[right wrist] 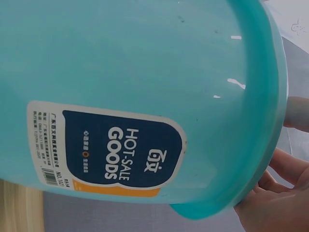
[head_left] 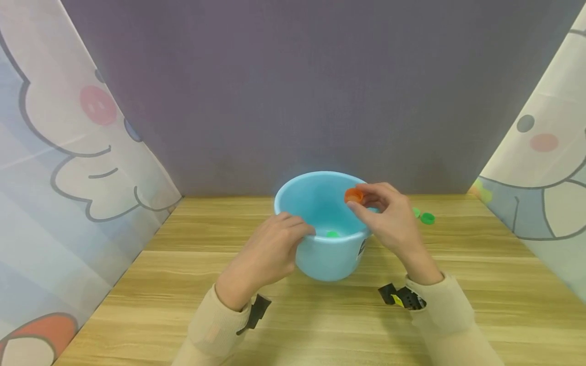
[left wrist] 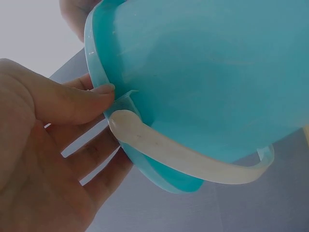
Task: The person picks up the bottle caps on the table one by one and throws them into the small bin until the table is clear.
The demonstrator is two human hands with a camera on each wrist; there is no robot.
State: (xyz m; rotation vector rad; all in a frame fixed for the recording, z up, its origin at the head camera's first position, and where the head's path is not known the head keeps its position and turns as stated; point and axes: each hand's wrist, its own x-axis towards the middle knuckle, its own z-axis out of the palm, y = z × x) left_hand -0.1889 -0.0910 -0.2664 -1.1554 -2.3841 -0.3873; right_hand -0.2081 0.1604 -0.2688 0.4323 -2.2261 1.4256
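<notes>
A light blue plastic bucket (head_left: 327, 262) stands on the table. My left hand (head_left: 270, 249) grips its near left rim; in the left wrist view the thumb lies on the outer side, beside the white handle (left wrist: 193, 162). Over the right part of the bucket's opening, my right hand (head_left: 389, 216) pinches an orange bottle cap (head_left: 353, 195) between thumb and fingers. A green cap (head_left: 332, 234) lies inside on the bucket's bottom. In the right wrist view the bucket's wall hides the orange cap.
Two green caps, one darker (head_left: 428, 218) and one lighter (head_left: 416, 212), lie on the wooden table (head_left: 183, 295) right of the bucket. A grey panel (head_left: 320, 91) rises behind, with cartoon-printed cloths (head_left: 59, 152) at both sides. The bucket bears a label (right wrist: 108, 150).
</notes>
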